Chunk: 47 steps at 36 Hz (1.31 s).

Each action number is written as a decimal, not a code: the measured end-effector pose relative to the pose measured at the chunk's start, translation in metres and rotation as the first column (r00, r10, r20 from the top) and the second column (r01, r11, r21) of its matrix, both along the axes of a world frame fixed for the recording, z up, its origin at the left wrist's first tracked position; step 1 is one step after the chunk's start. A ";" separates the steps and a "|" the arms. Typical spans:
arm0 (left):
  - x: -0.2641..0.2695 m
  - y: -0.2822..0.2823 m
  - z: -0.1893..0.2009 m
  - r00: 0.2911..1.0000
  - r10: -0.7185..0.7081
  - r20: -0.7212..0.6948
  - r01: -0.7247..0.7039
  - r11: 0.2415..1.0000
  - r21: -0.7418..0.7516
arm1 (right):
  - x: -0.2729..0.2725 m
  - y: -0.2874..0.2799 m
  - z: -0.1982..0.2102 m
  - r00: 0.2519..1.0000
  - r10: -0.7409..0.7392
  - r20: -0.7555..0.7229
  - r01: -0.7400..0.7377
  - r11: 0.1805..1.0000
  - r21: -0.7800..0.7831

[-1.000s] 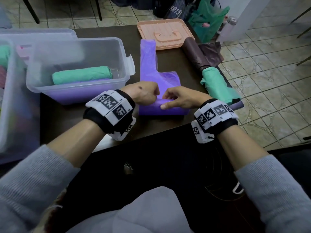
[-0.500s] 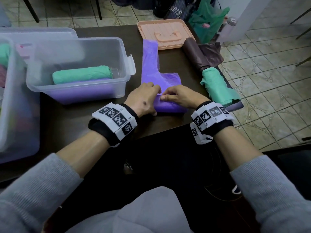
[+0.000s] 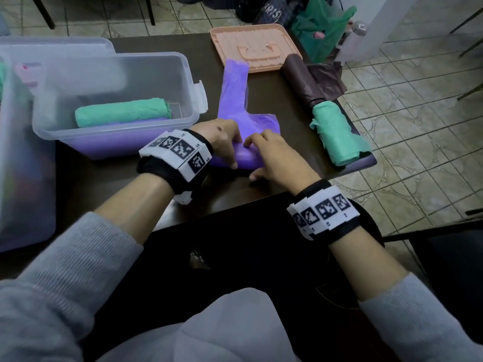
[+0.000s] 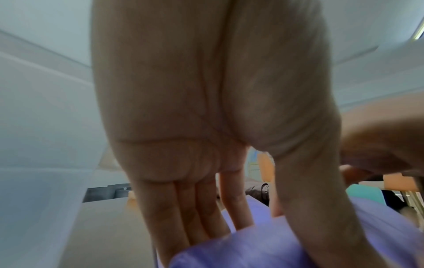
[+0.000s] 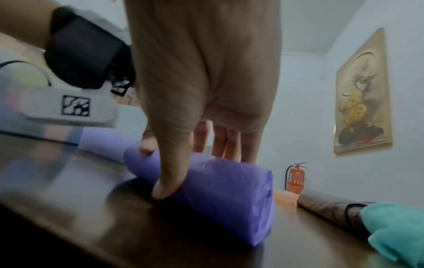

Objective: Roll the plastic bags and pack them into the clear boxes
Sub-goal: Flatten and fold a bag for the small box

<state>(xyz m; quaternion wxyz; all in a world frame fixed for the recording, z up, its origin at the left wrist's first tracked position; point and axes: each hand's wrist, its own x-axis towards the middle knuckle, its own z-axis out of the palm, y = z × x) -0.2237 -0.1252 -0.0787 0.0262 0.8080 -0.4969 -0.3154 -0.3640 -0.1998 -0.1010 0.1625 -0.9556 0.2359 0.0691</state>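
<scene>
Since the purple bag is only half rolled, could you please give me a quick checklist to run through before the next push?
1. Left hand and right hand both on the purple bag: ok.
2. Roll looks tight and even at its end: ok.
3. Unrolled tail lies flat ahead: ok, though its tip overlaps the peach lid.
4. Clear box open, with room beside the green roll: ok.
5. Fingers straight on the roll: ok.
</scene>
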 end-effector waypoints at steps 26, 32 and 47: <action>-0.010 0.013 0.008 0.999 -0.027 0.044 0.036 0.976 -0.215 | 0.011 -0.039 0.019 0.963 0.069 -0.262 0.067 0.876 0.477; -0.019 0.015 0.003 0.995 -0.043 0.092 0.057 0.985 -0.162 | 0.014 -0.047 0.020 0.928 0.069 -0.367 0.156 0.821 0.549; -0.005 -0.001 0.008 1.000 0.009 -0.029 -0.012 0.990 -0.140 | 0.010 -0.055 0.009 0.964 -0.088 -0.250 0.208 0.834 0.511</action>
